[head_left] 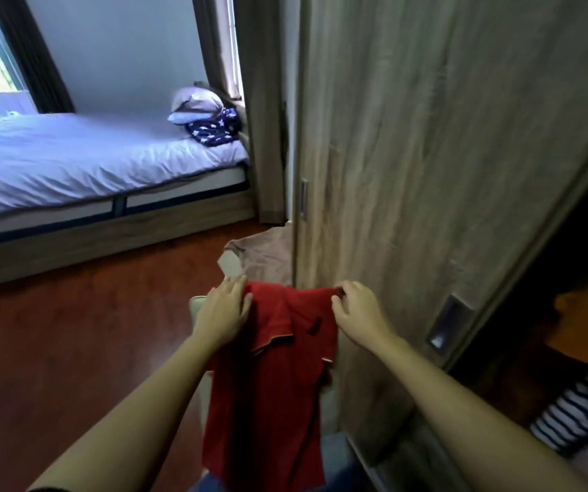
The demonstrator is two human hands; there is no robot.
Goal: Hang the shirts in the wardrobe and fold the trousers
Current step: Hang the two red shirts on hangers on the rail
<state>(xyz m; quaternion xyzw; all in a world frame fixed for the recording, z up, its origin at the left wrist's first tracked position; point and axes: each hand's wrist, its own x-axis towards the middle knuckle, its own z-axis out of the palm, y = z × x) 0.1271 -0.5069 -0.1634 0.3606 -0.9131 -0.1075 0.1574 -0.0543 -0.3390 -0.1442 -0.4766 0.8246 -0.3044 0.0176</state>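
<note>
Now the shirt [271, 385] hangs between the hands, which are held apart: left hand [226, 308] and right hand [356, 310] each pinch a shoulder. Best keep the shoulders level and spread. The wardrobe [445, 154] opens to the right of the right hand.

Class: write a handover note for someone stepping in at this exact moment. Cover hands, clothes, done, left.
Left hand and right hand each hold a shoulder of the red shirt, hanging before the wardrobe door. No hanger visible.
Striped garment shows in the open wardrobe section; beige garment lies on the floor.
Done: unclear.
Left: hang the red shirt. Trousers: none identifiable.
</note>
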